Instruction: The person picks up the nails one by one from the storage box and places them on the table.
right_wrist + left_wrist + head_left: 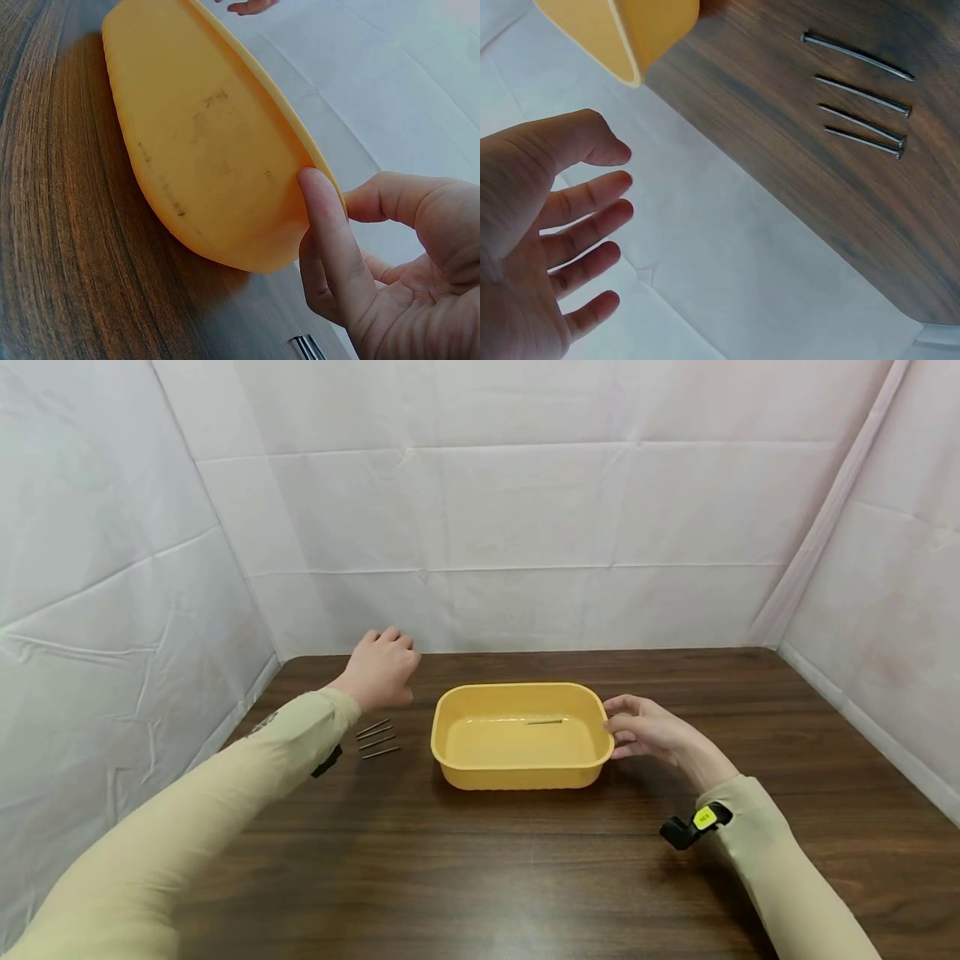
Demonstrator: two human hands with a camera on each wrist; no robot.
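Observation:
A yellow plastic tub (521,772) stands in the middle of the dark wooden table (480,860). One thin nail (543,722) lies inside it near the far wall. Several more nails (377,739) lie side by side on the table just left of the tub, also seen in the left wrist view as nails (862,94). My left hand (382,668) hovers behind those nails, holding nothing; the left wrist view shows this hand (577,217) with fingers loosely spread. My right hand (645,731) grips the tub's right rim, thumb (330,225) pressed on the outer wall (202,142).
White cloth walls (517,527) close in the table at the back and on both sides. A black wrist mount with a yellow tag (693,825) sits on my right sleeve. Bare tabletop stretches in front of the tub and to its right.

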